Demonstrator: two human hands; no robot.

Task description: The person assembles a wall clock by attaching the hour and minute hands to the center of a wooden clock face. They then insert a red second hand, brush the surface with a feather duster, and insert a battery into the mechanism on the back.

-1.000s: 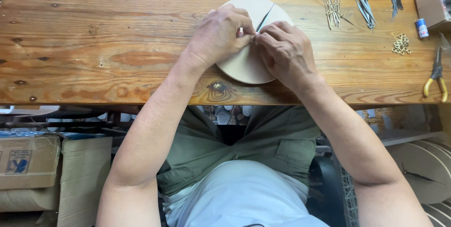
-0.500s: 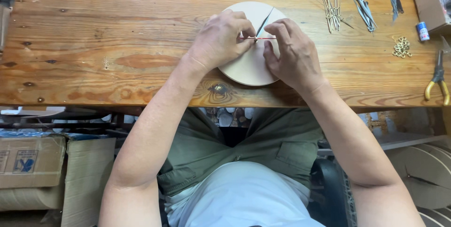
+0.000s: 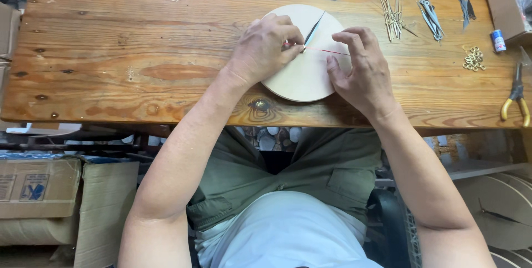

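Fingers of the left hand are curled down on the centre of a round pale wooden clock face, pinching at the hub where a dark pointed clock hand and a thin red second hand meet. On the other side, the right hand rests on the disc's right edge with its fingers loosely spread, the index fingertip touching the outer end of the red hand without closing around anything. The disc lies flat on the wooden counter, near its front edge, right before the person. Farther back and to the right lie a bundle of thin light metal clock hands, a bunch of dark clock hands and another small dark bunch. Near these sit a small heap of brass rings, a small blue and white cylinder, and yellow-handled pliers by the counter's right end.
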